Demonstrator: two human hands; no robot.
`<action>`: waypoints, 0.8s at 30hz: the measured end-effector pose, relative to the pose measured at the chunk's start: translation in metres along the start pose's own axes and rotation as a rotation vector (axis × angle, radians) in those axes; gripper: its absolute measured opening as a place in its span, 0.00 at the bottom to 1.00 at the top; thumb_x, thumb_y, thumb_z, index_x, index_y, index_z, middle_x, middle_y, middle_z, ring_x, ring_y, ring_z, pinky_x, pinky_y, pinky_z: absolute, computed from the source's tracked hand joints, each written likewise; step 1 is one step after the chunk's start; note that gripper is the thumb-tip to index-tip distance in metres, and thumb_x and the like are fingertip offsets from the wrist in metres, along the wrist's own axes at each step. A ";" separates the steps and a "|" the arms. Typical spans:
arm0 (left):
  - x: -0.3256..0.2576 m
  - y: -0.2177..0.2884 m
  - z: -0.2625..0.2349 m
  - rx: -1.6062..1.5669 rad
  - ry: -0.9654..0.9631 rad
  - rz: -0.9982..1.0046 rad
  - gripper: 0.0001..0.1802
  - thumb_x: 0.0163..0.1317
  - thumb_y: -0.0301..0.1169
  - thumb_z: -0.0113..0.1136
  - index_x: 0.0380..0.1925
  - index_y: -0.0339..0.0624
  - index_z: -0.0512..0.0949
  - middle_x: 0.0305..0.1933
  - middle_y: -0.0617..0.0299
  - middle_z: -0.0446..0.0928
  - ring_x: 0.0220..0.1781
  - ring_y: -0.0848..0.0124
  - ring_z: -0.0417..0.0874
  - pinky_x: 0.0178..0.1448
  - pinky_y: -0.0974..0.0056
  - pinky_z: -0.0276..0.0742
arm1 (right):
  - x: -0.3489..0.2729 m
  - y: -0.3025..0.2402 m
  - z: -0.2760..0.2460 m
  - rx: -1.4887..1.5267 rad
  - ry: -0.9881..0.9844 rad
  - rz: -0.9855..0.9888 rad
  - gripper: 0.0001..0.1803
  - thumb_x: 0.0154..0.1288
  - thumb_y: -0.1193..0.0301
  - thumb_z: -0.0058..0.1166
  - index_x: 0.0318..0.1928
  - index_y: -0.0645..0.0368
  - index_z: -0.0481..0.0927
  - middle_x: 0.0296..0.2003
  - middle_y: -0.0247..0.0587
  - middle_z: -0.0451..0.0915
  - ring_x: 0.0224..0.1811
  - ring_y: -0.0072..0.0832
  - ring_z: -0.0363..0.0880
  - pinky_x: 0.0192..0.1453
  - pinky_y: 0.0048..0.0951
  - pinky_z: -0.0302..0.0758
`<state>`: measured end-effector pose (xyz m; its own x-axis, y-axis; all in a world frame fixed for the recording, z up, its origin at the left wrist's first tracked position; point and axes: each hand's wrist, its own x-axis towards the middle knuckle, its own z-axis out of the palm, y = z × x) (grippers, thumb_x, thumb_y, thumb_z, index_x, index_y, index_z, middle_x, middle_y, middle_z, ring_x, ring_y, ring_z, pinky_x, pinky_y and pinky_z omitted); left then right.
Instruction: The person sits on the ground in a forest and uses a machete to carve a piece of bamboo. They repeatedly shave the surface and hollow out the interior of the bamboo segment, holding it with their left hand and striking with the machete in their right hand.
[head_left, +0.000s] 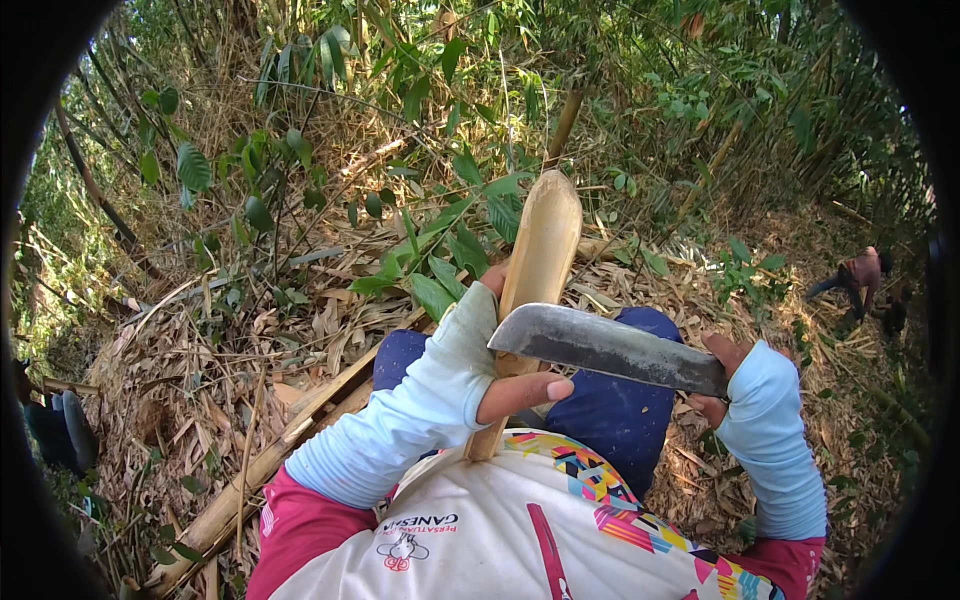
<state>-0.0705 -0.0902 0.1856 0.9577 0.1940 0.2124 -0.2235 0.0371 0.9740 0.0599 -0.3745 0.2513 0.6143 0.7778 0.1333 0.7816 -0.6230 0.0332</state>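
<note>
A split length of bamboo, pale and hollowed with a rounded far tip, stands out from my body, its near end against my shirt. My left hand, in a light blue sleeve that covers the palm, is closed around its lower part, with the thumb lying across the front. In my right hand is a machete, its broad dark blade pointing left. The blade crosses in front of the bamboo, close above my left thumb; whether it touches the bamboo I cannot tell. My right fingers hide the machete's handle.
Under my blue-trousered legs lies a long bamboo pole, slanting to the lower left. Dry leaves litter the ground, and green shrubs grow just ahead. Another person is at the far right; dark shapes show at the far left.
</note>
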 end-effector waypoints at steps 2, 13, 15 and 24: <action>0.000 -0.003 0.000 -0.007 -0.012 0.035 0.53 0.51 0.37 0.78 0.70 0.35 0.54 0.60 0.56 0.71 0.62 0.69 0.72 0.67 0.62 0.67 | -0.001 0.000 0.003 -0.026 0.008 0.009 0.38 0.42 0.59 0.75 0.57 0.54 0.77 0.30 0.43 0.79 0.32 0.43 0.78 0.51 0.47 0.70; -0.002 -0.007 0.010 0.028 0.019 0.088 0.44 0.62 0.33 0.70 0.71 0.37 0.54 0.57 0.58 0.72 0.57 0.73 0.74 0.61 0.66 0.71 | 0.002 0.003 0.001 -0.162 -0.003 0.042 0.40 0.42 0.58 0.74 0.59 0.53 0.75 0.27 0.40 0.78 0.33 0.41 0.77 0.49 0.50 0.66; -0.001 -0.008 0.014 0.026 0.057 0.082 0.42 0.62 0.33 0.71 0.70 0.38 0.56 0.56 0.58 0.74 0.55 0.74 0.75 0.59 0.66 0.72 | 0.003 0.002 -0.001 -0.156 -0.010 0.056 0.40 0.43 0.58 0.74 0.59 0.54 0.75 0.27 0.40 0.78 0.33 0.41 0.77 0.49 0.49 0.66; -0.003 -0.005 0.023 -0.049 0.122 0.090 0.42 0.62 0.34 0.71 0.69 0.36 0.56 0.55 0.57 0.75 0.55 0.73 0.77 0.59 0.66 0.73 | -0.002 0.009 0.000 -0.188 0.072 0.044 0.42 0.43 0.50 0.73 0.60 0.51 0.74 0.29 0.35 0.78 0.34 0.36 0.77 0.46 0.51 0.64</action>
<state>-0.0678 -0.1138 0.1818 0.9051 0.3159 0.2847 -0.3189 0.0613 0.9458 0.0659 -0.3818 0.2508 0.6330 0.7453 0.2091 0.7155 -0.6665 0.2096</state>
